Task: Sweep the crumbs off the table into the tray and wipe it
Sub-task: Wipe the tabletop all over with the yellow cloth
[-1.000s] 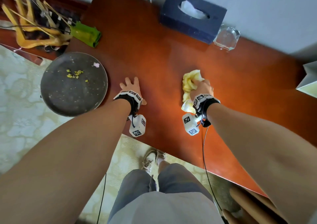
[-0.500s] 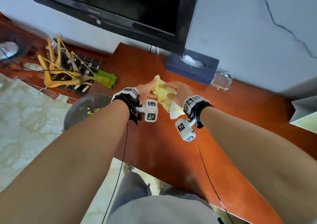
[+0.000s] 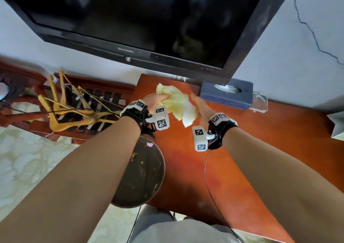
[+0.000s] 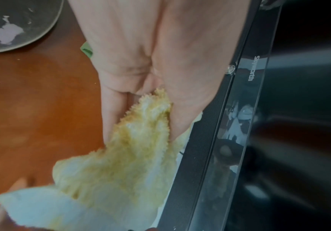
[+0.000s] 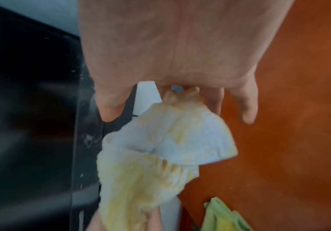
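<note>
A crumpled yellow cloth (image 3: pixel 176 103) hangs in the air over the far part of the red-brown table (image 3: pixel 242 159). My left hand (image 3: pixel 158 98) grips its upper end, thumb and fingers curled round the fabric (image 4: pixel 140 125). To the right of the cloth is my right hand (image 3: pixel 200 103), fingers loosely extended; in the right wrist view the cloth (image 5: pixel 160 156) hangs just past the fingertips (image 5: pixel 247 115). The dark round tray (image 3: pixel 145 177) sticks out over the table's left edge with a few yellow crumbs on it. My left forearm covers part of the tray.
A black TV (image 3: pixel 149 19) hangs close above the hands. A dark tissue box (image 3: pixel 227 95) and a glass ashtray (image 3: pixel 259 103) stand against the wall. Wooden hangers (image 3: pixel 70 108) lie left of the table, and a green cloth (image 5: pixel 223 215) lies at the table's far left.
A second ago the right hand pressed the cloth on the table and the left lay flat. Both then lifted the cloth; now the left holds it and the right has let go.
</note>
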The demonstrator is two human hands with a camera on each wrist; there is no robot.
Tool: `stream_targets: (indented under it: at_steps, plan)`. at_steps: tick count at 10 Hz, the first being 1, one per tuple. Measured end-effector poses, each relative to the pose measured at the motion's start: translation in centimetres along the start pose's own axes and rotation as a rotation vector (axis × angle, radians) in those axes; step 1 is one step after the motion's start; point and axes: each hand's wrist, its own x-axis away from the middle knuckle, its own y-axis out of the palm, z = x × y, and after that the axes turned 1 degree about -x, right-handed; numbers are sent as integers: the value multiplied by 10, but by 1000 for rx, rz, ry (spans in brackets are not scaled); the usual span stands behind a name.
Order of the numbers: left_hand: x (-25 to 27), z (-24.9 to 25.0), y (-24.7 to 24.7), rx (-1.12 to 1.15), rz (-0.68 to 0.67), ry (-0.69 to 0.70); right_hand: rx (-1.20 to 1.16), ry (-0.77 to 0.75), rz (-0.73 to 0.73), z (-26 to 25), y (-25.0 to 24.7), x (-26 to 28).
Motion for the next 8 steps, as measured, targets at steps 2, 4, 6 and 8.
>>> stream_targets:
  at_steps: [2, 4, 6, 8]
  plan:
    - [-24, 15, -44, 41, 12, 17, -309, 30, 60, 0, 50, -17]
    - [-70, 12, -98, -123, 79, 29, 75, -75, 262, -29, 78, -76]
    - [-106, 14, -124, -326, 126, 21, 452, -82, 245, -51, 96, -125]
    - [-177, -13, -152, -469, 134, -134, 608, 17, 199, -56, 103, -160]
